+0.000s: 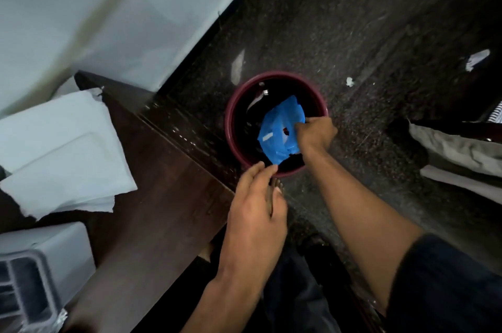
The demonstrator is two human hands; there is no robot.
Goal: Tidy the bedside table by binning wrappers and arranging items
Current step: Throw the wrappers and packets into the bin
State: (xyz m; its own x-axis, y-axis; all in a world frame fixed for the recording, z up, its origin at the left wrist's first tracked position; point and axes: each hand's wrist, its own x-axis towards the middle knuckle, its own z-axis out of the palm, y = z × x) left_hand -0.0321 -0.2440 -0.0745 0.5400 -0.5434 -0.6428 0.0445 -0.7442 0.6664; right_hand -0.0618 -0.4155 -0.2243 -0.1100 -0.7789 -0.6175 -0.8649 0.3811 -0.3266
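Binning step: the right hand (315, 133) pinches the blue wrapper (279, 133) over the bin (231, 118), right of the table (163, 183). Left hand (255, 205) hovers open, empty. Next: let go.

– Where are the person's hands?
– Both arms reach forward and down. The right hand (315, 133) is farther out, fingers curled in a pinch, its forearm bare below a dark sleeve.
– And the left?
– The left hand (255, 213) sits nearer, palm down, fingers extended together, holding nothing.
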